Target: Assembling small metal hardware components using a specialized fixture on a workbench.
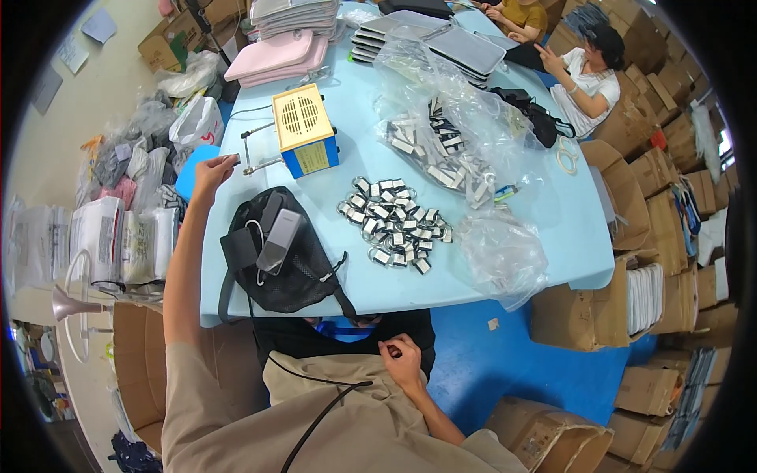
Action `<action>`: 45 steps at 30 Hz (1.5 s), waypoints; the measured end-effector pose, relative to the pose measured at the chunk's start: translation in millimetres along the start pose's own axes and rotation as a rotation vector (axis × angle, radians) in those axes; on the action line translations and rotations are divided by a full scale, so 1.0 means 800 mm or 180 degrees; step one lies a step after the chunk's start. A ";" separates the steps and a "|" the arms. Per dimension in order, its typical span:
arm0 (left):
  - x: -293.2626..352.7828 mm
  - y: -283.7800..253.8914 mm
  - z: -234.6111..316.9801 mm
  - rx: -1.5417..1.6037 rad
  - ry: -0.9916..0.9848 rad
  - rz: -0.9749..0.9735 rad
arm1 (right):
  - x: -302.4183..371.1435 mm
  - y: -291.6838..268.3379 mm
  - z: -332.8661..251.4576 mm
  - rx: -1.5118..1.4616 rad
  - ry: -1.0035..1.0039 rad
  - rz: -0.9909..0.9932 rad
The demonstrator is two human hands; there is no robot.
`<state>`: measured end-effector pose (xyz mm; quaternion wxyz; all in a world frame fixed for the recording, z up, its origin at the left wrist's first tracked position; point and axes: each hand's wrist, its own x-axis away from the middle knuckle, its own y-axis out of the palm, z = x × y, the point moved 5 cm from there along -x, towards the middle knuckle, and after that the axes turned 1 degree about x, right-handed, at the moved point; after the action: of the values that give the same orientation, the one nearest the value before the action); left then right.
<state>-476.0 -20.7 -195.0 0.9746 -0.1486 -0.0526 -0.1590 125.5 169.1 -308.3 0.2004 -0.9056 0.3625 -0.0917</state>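
Observation:
My left hand (pixel 211 172) reaches out over the table's left edge, its fingers pinched on a small dark piece (pixel 235 160). Close by are the thin metal arms (pixel 260 167) of a yellow-and-blue box-shaped machine (pixel 301 118) with a slotted top. Down at my lap, my right hand (pixel 402 361) is closed with curled fingers; whatever it may hold cannot be made out. A pile of small black-and-white tabs with thin loops (pixel 394 221) lies mid-table. In front of the machine, a black mesh drawstring bag (pixel 303 276) carries a grey power bank (pixel 280 240) with a white cable.
A large clear plastic bag (pixel 441 150) holds more black-and-white pieces, and a crumpled clear bag (pixel 505 256) lies nearer me. Pink sleeves (pixel 276 59) and grey sleeves (pixel 430 39) are stacked behind. Two people sit at the far right. Cardboard boxes (pixel 572 311) line the right side.

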 end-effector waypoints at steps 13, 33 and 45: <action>0.190 -0.010 0.060 0.1376 0.0601 0.0390 | 0.001 -0.001 0.005 0.0042 -0.0118 0.0031; 0.349 0.016 0.098 0.1083 0.0852 -0.0052 | -0.010 -0.029 -0.176 -0.0289 -0.1246 0.0276; 0.462 0.134 0.086 0.1285 0.1105 -0.0889 | -0.065 0.043 -0.293 -0.2582 -0.0412 -0.1129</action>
<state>-95.9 -11.2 -103.3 0.9476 0.0863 0.0643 -0.3009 -6.5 113.3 -112.3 -0.1676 -0.9629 0.1949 0.0818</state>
